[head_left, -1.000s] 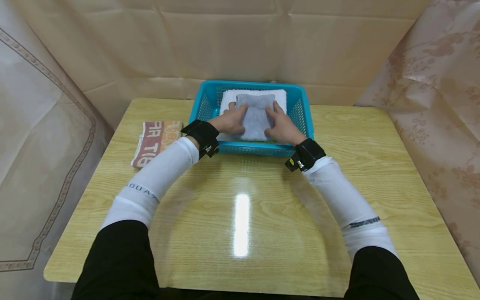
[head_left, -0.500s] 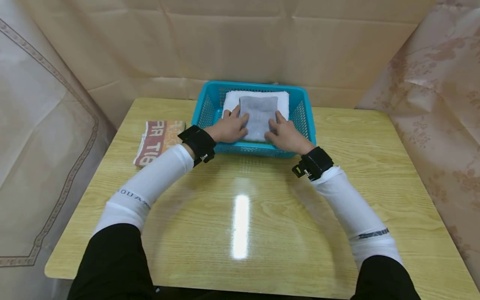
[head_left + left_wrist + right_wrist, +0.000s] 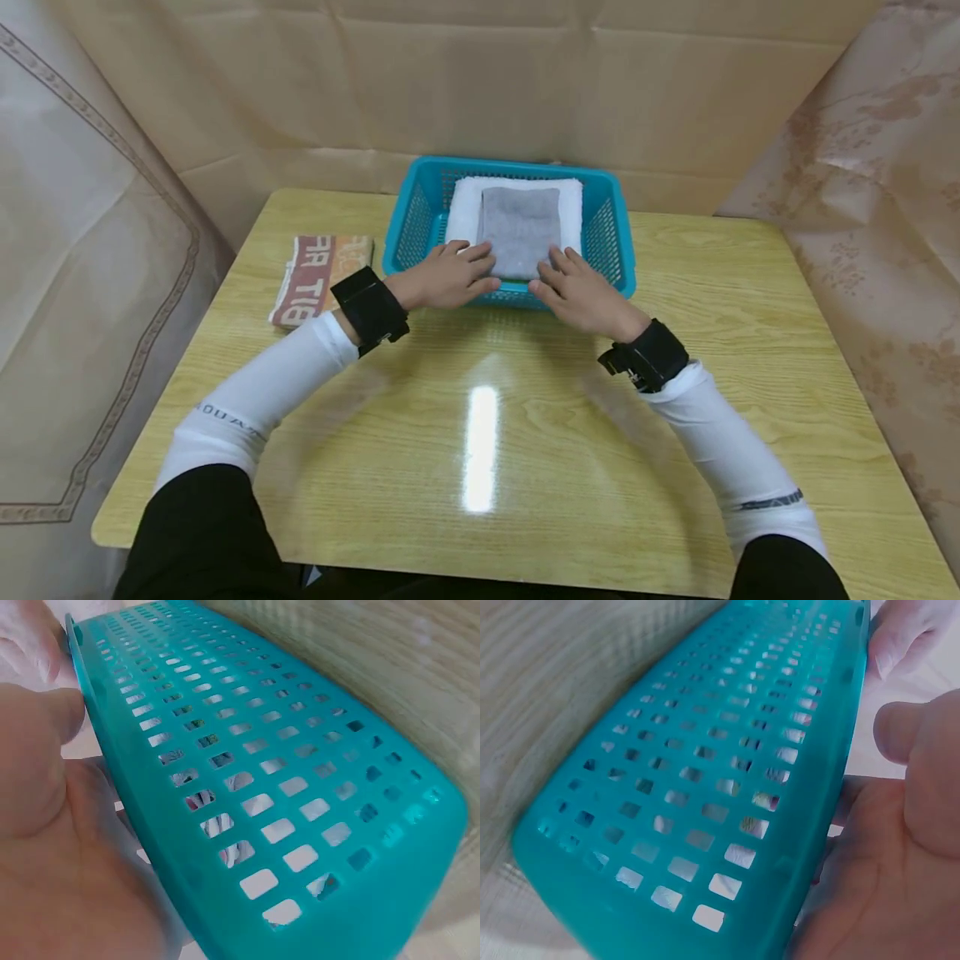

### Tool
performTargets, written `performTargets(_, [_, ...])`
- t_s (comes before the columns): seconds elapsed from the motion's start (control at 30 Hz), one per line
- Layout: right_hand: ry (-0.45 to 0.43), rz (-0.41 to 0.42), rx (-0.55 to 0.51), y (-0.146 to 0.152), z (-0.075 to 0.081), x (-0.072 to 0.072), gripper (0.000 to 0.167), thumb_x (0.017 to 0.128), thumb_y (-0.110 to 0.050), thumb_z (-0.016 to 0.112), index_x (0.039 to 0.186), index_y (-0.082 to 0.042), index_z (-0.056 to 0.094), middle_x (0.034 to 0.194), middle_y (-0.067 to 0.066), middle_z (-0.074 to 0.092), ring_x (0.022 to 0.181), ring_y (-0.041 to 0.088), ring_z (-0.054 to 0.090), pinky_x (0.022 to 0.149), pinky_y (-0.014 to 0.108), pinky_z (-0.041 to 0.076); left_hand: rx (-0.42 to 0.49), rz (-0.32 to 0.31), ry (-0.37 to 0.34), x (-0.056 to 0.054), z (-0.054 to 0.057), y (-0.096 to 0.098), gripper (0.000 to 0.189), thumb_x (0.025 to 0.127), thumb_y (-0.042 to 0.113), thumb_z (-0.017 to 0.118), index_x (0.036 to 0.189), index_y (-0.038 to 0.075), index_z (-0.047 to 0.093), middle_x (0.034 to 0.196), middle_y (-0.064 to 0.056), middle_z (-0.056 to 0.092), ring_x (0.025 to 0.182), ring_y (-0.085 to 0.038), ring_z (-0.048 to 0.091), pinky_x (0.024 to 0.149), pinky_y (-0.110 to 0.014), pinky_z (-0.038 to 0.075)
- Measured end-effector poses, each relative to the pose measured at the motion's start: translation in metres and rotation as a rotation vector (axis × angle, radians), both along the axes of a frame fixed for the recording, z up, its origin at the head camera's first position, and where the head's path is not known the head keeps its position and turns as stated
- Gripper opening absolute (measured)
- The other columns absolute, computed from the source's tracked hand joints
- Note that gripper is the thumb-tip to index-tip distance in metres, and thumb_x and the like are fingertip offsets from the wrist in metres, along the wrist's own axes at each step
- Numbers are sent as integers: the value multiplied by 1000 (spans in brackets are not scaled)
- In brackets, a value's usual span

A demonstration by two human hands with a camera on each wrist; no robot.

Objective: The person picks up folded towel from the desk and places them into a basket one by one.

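Note:
A blue plastic basket [image 3: 622, 227] with perforated walls stands at the back of the table. Inside it lies a folded white towel [image 3: 464, 204], with a smaller folded grey towel [image 3: 520, 223] on top. My left hand [image 3: 447, 278] is over the front rim, left of centre, its fingers extended and holding nothing. Right of centre, my right hand [image 3: 587, 295] hovers over the same rim with relaxed fingers and an empty palm. Both wrist views show the basket's outer front wall [image 3: 247, 765] close beside the palms; whether the fingertips touch the towels cannot be told.
A folded red, orange and white towel with lettering [image 3: 313, 279] lies on the table left of the basket. The wooden table [image 3: 480, 358] has a bright light reflection in its middle. Beige cloth [image 3: 465, 83] hangs directly behind the table, with patterned cloth on both sides.
Both hands have drawn back toward me, from the grey towel to the basket's front rim. The grey towel stays on the white one, and more of it shows now.

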State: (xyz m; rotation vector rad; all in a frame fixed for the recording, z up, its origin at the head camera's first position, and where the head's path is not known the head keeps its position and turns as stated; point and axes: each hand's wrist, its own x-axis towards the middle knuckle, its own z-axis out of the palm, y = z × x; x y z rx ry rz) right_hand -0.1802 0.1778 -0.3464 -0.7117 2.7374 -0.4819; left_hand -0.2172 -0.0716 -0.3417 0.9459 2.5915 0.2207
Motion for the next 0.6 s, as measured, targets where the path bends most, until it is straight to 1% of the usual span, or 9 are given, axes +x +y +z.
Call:
performTargets(0.07, [35,7,19,0,-2,7,63,109,-38,33,152,8,27,160,31,11,149,46,3,120,54,7,4,-15,22,4,-3,-4,62,108,47,30,158,11,25,166,-13,13,149,-42,13,118,-58,13])
performTargets(0.17, [83,-8,37,1,-5,17,64,109,-39,36,154,5,25,161,30,11,150,46,2,120,55,7,18,-32,63,12,-6,-9,62,108,44,36,158,10,24,165,-16,15,149,-42,17,117,-58,16])
performTargets(0.23, [122,-13,39,1,-7,23,65,108,-38,39,155,3,24,161,30,11,150,46,1,119,57,8,34,-38,90,19,-9,-11,63,107,41,40,159,9,23,164,-19,15,148,-43,18,117,-59,18])
performTargets(0.4, [164,-36,41,2,-13,38,68,107,-42,41,158,-4,19,163,27,4,150,45,-5,116,64,8,64,-51,169,34,-14,-13,68,105,38,47,160,9,19,163,-23,15,146,-44,22,116,-58,20])
performTargets(0.47, [175,-47,50,1,-15,44,69,106,-44,41,159,-6,18,163,26,3,150,44,-8,116,65,8,68,-51,202,40,-16,-13,69,105,38,49,160,10,18,163,-24,15,147,-45,21,116,-58,19])
performTargets(0.6, [206,-58,60,1,-21,57,69,105,-43,44,159,-8,19,164,25,2,150,41,-11,115,65,8,85,-47,257,53,-23,-12,70,104,40,49,160,12,16,164,-24,10,149,-44,15,117,-59,16])
